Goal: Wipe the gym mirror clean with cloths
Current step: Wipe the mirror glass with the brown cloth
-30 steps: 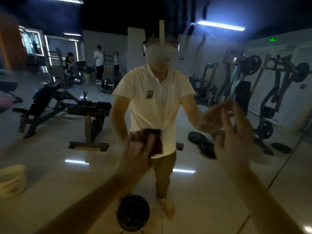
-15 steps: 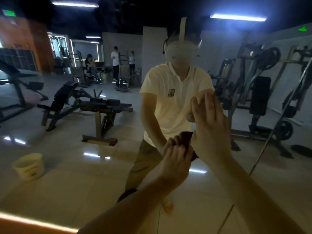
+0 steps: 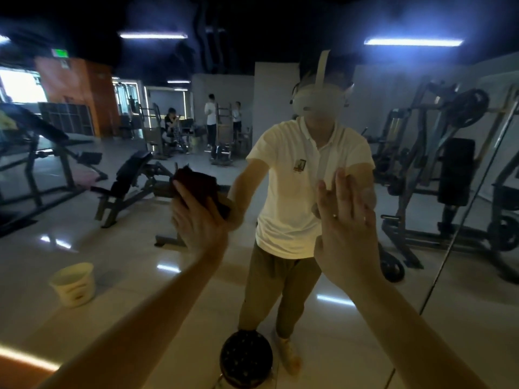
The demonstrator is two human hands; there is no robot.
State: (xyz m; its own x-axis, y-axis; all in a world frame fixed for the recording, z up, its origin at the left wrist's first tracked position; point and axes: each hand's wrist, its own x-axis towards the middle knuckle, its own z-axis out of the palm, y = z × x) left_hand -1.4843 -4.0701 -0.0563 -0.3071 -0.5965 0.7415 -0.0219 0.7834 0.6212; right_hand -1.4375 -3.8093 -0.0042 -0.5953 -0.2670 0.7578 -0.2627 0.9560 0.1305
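The gym mirror (image 3: 84,248) fills the view in front of me and reflects me and the gym behind. My left hand (image 3: 196,223) presses a dark red cloth (image 3: 198,179) flat against the glass at chest height, left of my reflection. The cloth sticks out above my fingers. My right hand (image 3: 346,228) lies flat on the mirror with straight fingers pointing up and holds nothing. It is to the right of the cloth and well apart from it.
A cream bucket (image 3: 73,284) shows in the mirror at lower left. A dark round object (image 3: 245,357) sits low by the foot of the glass. A seam in the mirror (image 3: 463,220) runs slantwise at the right. Benches, weight machines and other people appear in the reflection.
My left hand has slid the cloth left and up across the glass, away from my right hand. The right hand stays flat on the mirror.
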